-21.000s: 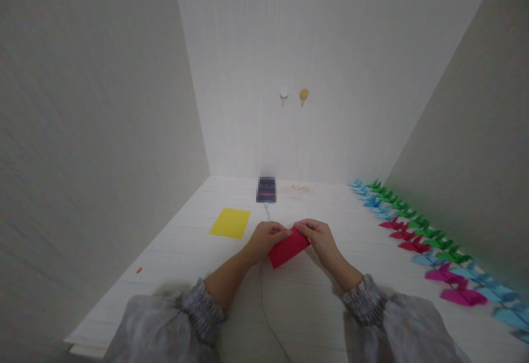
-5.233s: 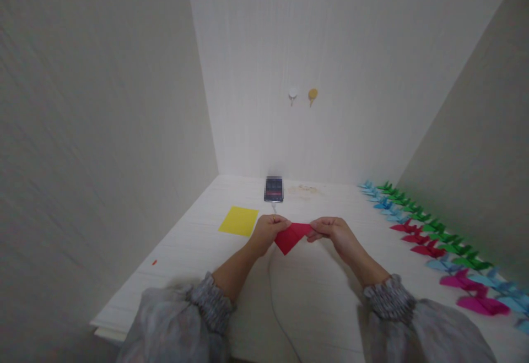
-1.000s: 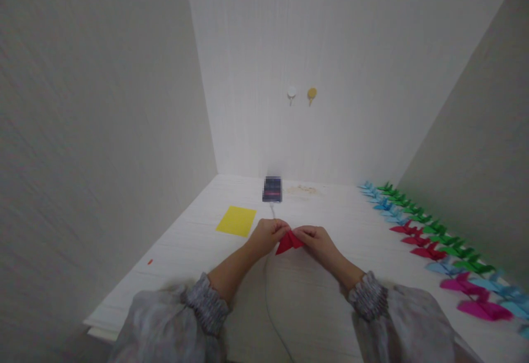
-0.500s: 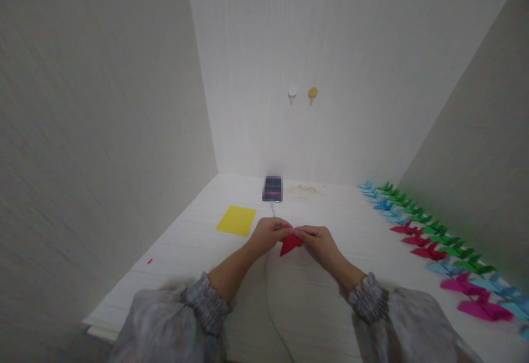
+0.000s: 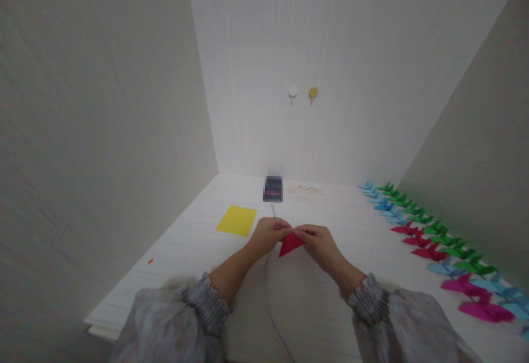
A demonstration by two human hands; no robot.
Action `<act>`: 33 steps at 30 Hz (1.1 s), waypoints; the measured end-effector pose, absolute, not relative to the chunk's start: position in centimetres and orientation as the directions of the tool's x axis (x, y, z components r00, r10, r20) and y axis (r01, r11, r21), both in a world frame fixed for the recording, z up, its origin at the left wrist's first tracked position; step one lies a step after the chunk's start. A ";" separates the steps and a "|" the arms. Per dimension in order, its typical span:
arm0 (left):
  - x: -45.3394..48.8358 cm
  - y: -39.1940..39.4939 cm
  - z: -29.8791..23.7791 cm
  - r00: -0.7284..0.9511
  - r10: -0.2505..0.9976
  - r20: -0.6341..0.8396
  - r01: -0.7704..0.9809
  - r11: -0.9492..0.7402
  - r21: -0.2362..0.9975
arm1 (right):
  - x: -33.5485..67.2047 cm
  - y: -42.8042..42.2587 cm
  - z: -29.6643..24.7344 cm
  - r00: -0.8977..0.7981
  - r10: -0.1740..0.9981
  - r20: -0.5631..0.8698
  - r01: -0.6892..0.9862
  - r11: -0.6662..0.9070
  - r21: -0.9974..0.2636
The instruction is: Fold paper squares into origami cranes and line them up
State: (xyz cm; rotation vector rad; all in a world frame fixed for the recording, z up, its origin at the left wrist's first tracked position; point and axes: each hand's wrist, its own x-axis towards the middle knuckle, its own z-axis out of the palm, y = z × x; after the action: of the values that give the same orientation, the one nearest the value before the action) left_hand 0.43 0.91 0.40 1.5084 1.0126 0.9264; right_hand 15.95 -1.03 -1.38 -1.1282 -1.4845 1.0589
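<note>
Between my two hands is a folded piece of red origami paper (image 5: 291, 244), held just above the white table, its pointed end hanging down to the left. My left hand (image 5: 270, 233) pinches the upper left of the paper with thumb and fingers. On the other side my right hand (image 5: 314, 237) pinches its upper right edge, and the fingertips of both hands nearly meet. The fingers hide the paper's top part. A flat yellow square of paper (image 5: 237, 221) lies on the table left of my left hand.
Rows of folded paper cranes (image 5: 430, 252) in green, blue, red and pink line the table's right side. A phone-like device (image 5: 273, 189), blurred, stands near the back wall with a white cable (image 5: 268, 297) running toward me. A small orange scrap (image 5: 150, 261) lies at left.
The red paper shows a broader, flatter triangle between my fingers than before. Both hands stay in nearly the same place.
</note>
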 end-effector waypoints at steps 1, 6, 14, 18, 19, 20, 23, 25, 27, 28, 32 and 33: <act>0.5 0.9 0.4 0.346 0.937 0.042 0.124 -0.090 0.988 | 15.9 -1.0 -1.3 -0.106 0.979 0.174 0.151 0.189 -0.970; 0.6 0.9 0.4 0.340 0.940 0.011 0.100 -0.048 0.994 | 15.9 -0.9 -1.1 -0.090 0.982 0.166 0.186 0.180 -0.966; 0.6 0.9 0.6 0.315 0.948 -0.048 0.100 0.017 0.995 | 16.4 -0.3 -1.7 -0.148 0.974 0.169 0.307 0.208 -0.929; 0.6 0.8 0.6 0.298 0.954 -0.039 0.123 0.002 0.992 | 16.6 0.0 -1.6 -0.192 0.972 0.132 0.317 0.189 -0.929; 0.5 0.9 0.5 0.298 0.954 -0.029 0.125 -0.009 0.992 | 16.7 0.0 -1.5 -0.201 0.972 0.124 0.322 0.186 -0.928; 0.5 1.0 0.3 0.297 0.955 -0.019 0.125 -0.019 0.992 | 16.7 -0.1 -1.2 -0.203 0.972 0.117 0.326 0.180 -0.928; 0.3 1.4 -0.1 0.273 0.962 -0.003 0.125 -0.032 0.992 | 16.9 -0.3 -0.5 -0.183 0.978 0.098 0.303 0.151 -0.941; 0.2 1.6 -0.4 0.254 0.967 -0.001 0.120 -0.031 0.992 | 17.0 -0.4 -0.2 -0.171 0.982 0.081 0.267 0.125 -0.955; 0.2 1.8 -0.5 0.248 0.969 0.001 0.107 -0.028 0.994 | 17.3 -0.2 -0.3 -0.172 0.983 0.069 0.237 0.109 -0.965; 0.1 1.8 -0.5 0.244 0.970 0.003 0.102 -0.028 0.994 | 17.6 0.0 -0.5 -0.168 0.984 0.063 0.224 0.101 -0.969; -0.6 2.3 -0.5 0.187 0.982 0.034 0.058 -0.045 0.997 | 19.3 1.2 -1.7 -0.048 0.996 0.072 0.161 0.079 -0.984; -0.8 2.4 -0.5 0.171 0.984 0.043 0.019 -0.047 0.999 | 19.7 1.4 -1.9 -0.020 0.996 0.085 0.151 0.087 -0.985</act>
State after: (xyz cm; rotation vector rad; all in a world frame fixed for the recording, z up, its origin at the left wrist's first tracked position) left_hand -0.76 2.38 -0.48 1.3352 1.0763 1.1023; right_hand 19.74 1.40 -1.90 -1.2477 -1.3703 1.0787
